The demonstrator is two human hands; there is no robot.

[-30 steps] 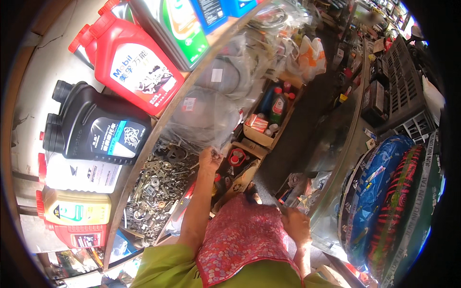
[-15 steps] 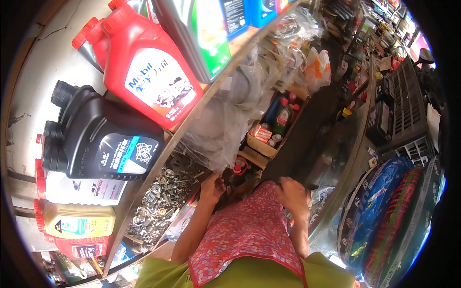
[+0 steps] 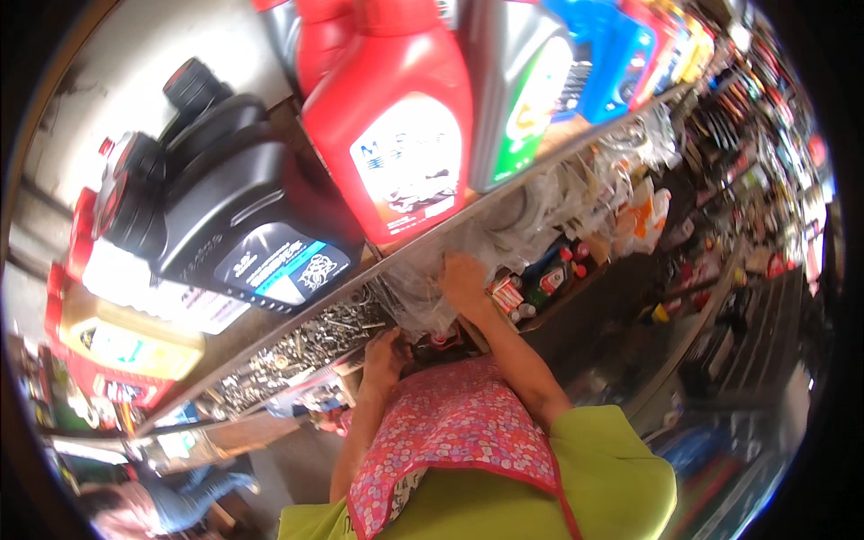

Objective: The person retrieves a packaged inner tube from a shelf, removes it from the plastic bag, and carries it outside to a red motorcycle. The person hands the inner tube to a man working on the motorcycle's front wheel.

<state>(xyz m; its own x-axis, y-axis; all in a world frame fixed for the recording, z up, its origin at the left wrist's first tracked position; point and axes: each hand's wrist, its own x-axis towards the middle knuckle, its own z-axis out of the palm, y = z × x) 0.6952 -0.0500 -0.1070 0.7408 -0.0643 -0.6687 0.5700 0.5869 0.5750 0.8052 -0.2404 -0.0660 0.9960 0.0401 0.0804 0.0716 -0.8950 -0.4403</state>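
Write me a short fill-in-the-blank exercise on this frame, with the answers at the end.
1. The hand nearest the loose metal parts is the person's ____ one.
2. The right hand is at a clear bag made of ____.
3. The large front jug between the black jug and the grey jug with a green label is coloured ____.

Missing words: left; plastic; red.

clear plastic bag right in front of me, kinda cloudy, super wrinkly and slack, down below the shelf edge, contents too blurry to tell tbh
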